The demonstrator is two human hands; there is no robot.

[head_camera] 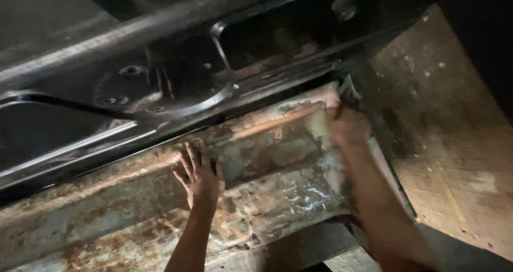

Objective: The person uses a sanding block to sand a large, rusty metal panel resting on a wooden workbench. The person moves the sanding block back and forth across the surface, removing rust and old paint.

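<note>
Vehicle repair workshop, rusty sill panel (133, 218), black chassis frame (160, 31)

The rusted metal panel (160, 218) served as the landmark. The left hand (200, 178) lay flat on its upper middle. The right hand (347, 127) was at the panel's upper right corner, gripping a wooden-handled tool (278, 121) that stretched leftward along the panel's top edge. Above the panel ran a dark metal frame (160, 85). A wooden board (449, 144) stood to its right.

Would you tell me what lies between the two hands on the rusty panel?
In the head view, only bare, peeling rusty panel lies between left hand and right hand.
</note>
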